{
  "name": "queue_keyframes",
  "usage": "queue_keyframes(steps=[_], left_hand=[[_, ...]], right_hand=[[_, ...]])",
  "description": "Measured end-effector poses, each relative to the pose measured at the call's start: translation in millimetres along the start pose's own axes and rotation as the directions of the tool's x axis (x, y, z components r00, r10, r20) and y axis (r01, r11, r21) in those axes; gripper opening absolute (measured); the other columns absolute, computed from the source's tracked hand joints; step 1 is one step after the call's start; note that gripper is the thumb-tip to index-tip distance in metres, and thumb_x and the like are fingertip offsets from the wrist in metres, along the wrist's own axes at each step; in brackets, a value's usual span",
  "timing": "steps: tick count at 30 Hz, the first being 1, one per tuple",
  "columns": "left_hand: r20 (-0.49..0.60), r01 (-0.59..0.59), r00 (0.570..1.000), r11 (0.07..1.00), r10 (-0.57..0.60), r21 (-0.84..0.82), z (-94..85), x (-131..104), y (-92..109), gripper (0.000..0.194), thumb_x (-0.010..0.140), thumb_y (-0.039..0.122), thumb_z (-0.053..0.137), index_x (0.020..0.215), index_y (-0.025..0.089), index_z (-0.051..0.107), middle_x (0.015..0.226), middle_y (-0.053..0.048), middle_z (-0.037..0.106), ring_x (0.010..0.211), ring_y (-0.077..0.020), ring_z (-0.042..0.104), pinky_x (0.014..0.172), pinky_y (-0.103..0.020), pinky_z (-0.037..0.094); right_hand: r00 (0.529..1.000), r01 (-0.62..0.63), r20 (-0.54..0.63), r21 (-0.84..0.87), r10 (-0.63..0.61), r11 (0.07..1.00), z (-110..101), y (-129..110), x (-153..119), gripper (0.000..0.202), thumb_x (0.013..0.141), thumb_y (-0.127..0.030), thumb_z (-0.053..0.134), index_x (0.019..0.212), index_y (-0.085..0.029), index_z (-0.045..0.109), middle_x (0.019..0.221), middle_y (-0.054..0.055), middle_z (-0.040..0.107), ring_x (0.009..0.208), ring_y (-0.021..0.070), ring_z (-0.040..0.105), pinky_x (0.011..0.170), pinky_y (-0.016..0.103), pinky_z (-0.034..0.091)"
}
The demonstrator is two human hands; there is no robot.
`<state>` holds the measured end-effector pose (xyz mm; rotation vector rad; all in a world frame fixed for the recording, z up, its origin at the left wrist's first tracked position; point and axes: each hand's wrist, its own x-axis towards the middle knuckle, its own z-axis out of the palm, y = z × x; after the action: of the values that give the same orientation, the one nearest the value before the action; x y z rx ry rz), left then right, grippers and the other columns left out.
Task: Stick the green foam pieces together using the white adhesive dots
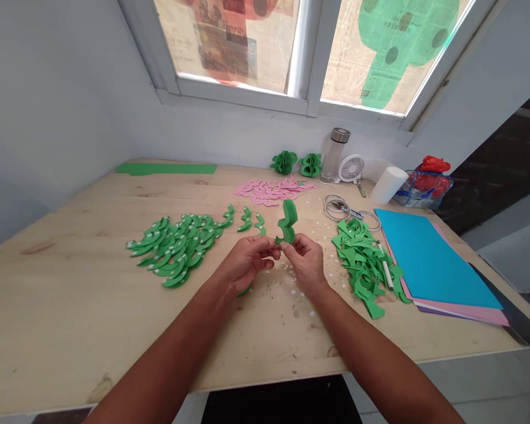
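A wavy-edged, layered green paper bundle (288,221) is being held upright over the middle of the pale wooden surface (92,330), its lower end being pinched by the left hand (245,259) and the right hand (309,262). Its layering is seemingly only partly done. To the left, a large spread of curved green paper pieces (181,246) with white patches is lying unjoined, so much is apparently remaining. Beyond, two rounded, many-layered green paper ornaments (284,162) are standing by the wall (229,132), seemingly finished. Flat pink paper cutouts (269,191) are lying nearer; jagged green paper offcuts (360,256) are being kept at the right.
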<state>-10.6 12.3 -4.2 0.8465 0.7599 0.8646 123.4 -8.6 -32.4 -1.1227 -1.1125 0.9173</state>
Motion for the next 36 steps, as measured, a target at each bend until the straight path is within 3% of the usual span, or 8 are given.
queue_keyframes(steps=[8,15,24,36], left_hand=[[-0.062,-0.056,0.996,0.998,0.058,0.034,5.1,0.5,-1.1,0.01,0.062,0.021,0.065,0.06,0.014,0.059,0.061,-0.002,0.058,0.057,-0.0113,0.053,0.047,-0.021,0.037],[-0.006,-0.023,1.0,1.0,0.023,0.011,5.9,-0.2,-2.4,0.014,0.067,0.027,0.066,0.065,0.014,0.061,0.064,-0.002,0.059,0.06,-0.0115,0.054,0.047,-0.02,0.036],[-0.04,-0.018,0.999,0.999,0.019,0.029,5.0,0.7,-2.9,0.016,0.064,0.026,0.071,0.064,0.013,0.061,0.063,-0.003,0.06,0.059,-0.0111,0.054,0.047,-0.02,0.037],[0.02,0.0,1.0,1.0,-0.001,0.007,2.4,0.1,-2.3,0.012,0.068,0.022,0.067,0.066,0.013,0.061,0.065,-0.003,0.059,0.061,-0.0107,0.053,0.047,-0.019,0.038]], right_hand=[[0.992,-0.109,-0.038,0.165,0.117,0.98,5.8,-5.2,-0.6,0.025,0.064,-0.041,0.069,0.067,-0.017,0.059,0.061,-0.001,0.059,0.059,0.013,0.051,0.056,0.025,0.04],[0.992,-0.106,-0.047,0.215,0.118,0.971,3.7,-3.9,0.5,0.023,0.065,-0.037,0.069,0.066,-0.017,0.059,0.06,-0.002,0.058,0.057,0.0118,0.05,0.057,0.025,0.04],[0.993,-0.101,-0.044,0.183,0.11,0.978,4.6,-9.0,-0.5,0.024,0.064,-0.038,0.07,0.065,-0.017,0.058,0.059,-0.002,0.057,0.055,0.0113,0.049,0.056,0.025,0.039],[0.997,-0.061,-0.045,0.144,0.068,0.988,2.9,-1.0,0.5,0.022,0.066,-0.036,0.069,0.065,-0.017,0.059,0.06,-0.002,0.057,0.057,0.0116,0.05,0.057,0.025,0.04]])
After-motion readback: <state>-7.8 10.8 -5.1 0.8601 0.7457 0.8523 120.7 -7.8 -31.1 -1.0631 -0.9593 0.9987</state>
